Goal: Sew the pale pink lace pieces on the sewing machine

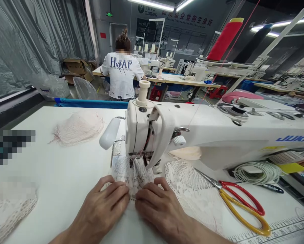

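Note:
A white JUKI sewing machine [218,132] stands on the white table [65,169]. A piece of white lace fabric [134,174] lies under its presser foot [139,157]. My left hand [104,203] lies flat on the table with its fingertips pressing the lace from the left. My right hand [158,205] presses the same lace from the right, fingers stretched forward and close together. The two hands almost touch in front of the needle. More lace [189,189] spreads out to the right of my right hand.
Scissors with red and yellow handles [240,203] lie right of the lace. A pile of pale lace pieces [78,128] sits at the table's back left, more lace [6,213] at front left. A red thread cone [224,39] stands behind. A person in a white shirt [122,73] works further back.

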The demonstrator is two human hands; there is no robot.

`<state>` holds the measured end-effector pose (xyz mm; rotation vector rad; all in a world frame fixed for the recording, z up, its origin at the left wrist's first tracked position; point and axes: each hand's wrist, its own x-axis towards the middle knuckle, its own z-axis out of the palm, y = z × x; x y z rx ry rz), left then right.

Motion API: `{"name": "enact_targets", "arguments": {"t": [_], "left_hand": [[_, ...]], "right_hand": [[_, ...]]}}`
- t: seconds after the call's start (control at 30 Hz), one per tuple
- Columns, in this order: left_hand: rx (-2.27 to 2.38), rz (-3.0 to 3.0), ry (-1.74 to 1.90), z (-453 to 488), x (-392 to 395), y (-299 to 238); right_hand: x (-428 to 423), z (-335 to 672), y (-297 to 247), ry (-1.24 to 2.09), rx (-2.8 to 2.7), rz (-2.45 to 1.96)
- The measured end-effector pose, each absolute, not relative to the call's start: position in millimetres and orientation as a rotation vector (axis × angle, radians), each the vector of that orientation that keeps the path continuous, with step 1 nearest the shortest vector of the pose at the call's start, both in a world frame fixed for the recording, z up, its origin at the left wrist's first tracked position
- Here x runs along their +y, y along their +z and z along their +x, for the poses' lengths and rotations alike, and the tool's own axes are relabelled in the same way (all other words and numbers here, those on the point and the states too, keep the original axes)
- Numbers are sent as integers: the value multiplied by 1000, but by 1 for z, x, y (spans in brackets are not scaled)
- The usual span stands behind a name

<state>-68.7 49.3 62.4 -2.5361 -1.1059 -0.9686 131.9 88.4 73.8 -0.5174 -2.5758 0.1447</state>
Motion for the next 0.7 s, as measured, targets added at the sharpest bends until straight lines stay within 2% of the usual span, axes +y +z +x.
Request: {"name": "enact_targets", "arguments": {"t": [0.5, 0.7], "left_hand": [[-1054, -2456, -920, -65, 49, 62], [-1083, -2468, -795, -65, 66, 71]], "right_hand": [[90, 132, 71, 96, -2597, -545], [106, 128, 68, -68, -2532, -581]]}}
